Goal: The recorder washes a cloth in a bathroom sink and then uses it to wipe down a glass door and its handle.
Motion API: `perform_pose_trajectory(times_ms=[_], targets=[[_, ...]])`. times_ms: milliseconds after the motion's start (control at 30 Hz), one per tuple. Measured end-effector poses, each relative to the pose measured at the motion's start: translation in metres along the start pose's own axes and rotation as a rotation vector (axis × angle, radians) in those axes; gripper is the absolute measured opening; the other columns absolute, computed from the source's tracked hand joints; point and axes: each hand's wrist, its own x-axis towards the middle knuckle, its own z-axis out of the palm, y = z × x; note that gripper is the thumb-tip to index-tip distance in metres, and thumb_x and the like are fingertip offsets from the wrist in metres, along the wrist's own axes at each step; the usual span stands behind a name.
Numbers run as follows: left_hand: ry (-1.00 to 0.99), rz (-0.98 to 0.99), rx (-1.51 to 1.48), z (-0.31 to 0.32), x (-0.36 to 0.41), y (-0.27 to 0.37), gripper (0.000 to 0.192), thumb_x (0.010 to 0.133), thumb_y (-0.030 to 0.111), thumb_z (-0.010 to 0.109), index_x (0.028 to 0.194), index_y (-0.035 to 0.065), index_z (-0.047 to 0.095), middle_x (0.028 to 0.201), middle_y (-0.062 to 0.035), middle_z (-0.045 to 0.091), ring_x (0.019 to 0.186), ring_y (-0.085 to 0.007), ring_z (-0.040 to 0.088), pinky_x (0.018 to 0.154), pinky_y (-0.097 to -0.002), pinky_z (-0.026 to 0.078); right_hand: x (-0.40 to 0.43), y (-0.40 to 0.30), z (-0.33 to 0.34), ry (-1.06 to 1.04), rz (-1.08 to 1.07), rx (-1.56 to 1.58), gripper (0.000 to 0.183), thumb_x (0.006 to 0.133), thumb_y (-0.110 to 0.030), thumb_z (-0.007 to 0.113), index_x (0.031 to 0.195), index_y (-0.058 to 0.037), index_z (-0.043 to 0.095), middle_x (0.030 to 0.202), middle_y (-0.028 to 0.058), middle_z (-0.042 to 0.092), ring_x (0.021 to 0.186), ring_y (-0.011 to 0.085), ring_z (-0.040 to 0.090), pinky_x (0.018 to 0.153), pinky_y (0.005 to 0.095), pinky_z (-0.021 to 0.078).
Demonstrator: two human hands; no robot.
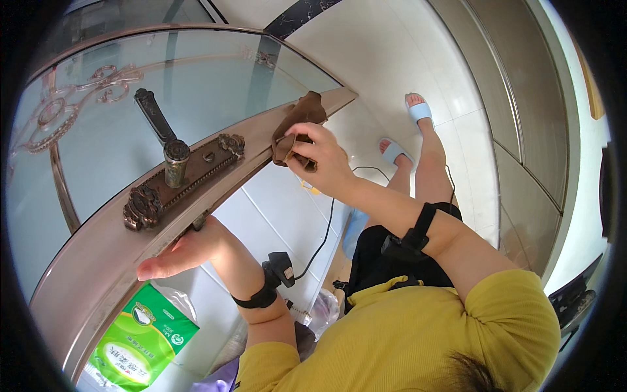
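Observation:
A brown cloth (302, 113) is bunched in my right hand (321, 159), pressed against the edge of a glass door's pinkish metal frame (264, 147). My left hand (191, 252) holds the door's edge lower left of it, near the latch (198, 223). Its thumb lies along the edge, and the other fingers are hidden behind the door. Between the hands and the glass, an ornate bronze-coloured lock plate (196, 164) is fixed to the frame. The dark lever handle (156, 115) stands out from that plate.
Scrollwork (54, 115) decorates the glass panel (201, 73). Below the door edge, a green tissue pack (142, 338) lies on a white surface (274, 206). A black cable (325, 235) runs from the left forearm strap (267, 289). Panelled cabinet doors (526, 108) line the right side.

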Motion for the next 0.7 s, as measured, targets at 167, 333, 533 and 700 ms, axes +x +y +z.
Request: perform_pose_trajectory(times_ms=[167, 333, 533, 700], targets=[[-0.041, 0.023, 0.033, -0.001, 0.000, 0.001, 0.080, 0.074, 0.062, 0.033, 0.123, -0.0006, 0.022, 0.123, -0.0165, 0.028, 0.110, -0.0257, 0.035, 0.089, -0.0408, 0.037, -0.001, -0.017, 0.009, 0.002, 0.094, 0.344, 0.013, 0.064, -0.001, 0.058, 0.077, -0.0011, 0.055, 0.092, 0.0069, 0.050, 0.088, 0.0229, 0.047, 0.074, 0.0304, 0.0404], [-0.062, -0.041, 0.030, -0.004, -0.003, 0.008, 0.076, 0.076, 0.060, 0.031, 0.125, 0.0030, 0.018, 0.125, -0.0149, 0.026, 0.110, -0.0239, 0.035, 0.089, -0.0399, 0.038, 0.004, -0.029, 0.007, -0.011, -0.074, 0.401, 0.016, 0.061, 0.002, 0.057, 0.076, -0.0023, 0.055, 0.094, 0.0080, 0.051, 0.086, 0.0241, 0.049, 0.073, 0.0324, 0.0414], [-0.045, 0.045, 0.029, -0.006, -0.001, -0.004, 0.074, 0.076, 0.059, 0.032, 0.124, 0.0038, 0.020, 0.123, -0.0154, 0.027, 0.108, -0.0239, 0.037, 0.088, -0.0413, 0.038, -0.014, 0.007, 0.015, -0.012, -0.020, 0.244, 0.011, 0.058, 0.005, 0.057, 0.067, -0.0007, 0.053, 0.098, 0.0065, 0.053, 0.089, 0.0229, 0.049, 0.073, 0.0314, 0.0407], [-0.055, 0.057, 0.029, -0.009, 0.001, 0.001, 0.073, 0.076, 0.057, 0.035, 0.125, 0.0051, 0.019, 0.123, -0.0154, 0.028, 0.108, -0.0236, 0.038, 0.088, -0.0405, 0.039, -0.002, -0.004, 0.008, 0.018, -0.137, 0.315, 0.013, 0.056, 0.008, 0.057, 0.066, -0.0004, 0.052, 0.098, 0.0069, 0.053, 0.085, 0.0226, 0.051, 0.069, 0.0296, 0.0419]])
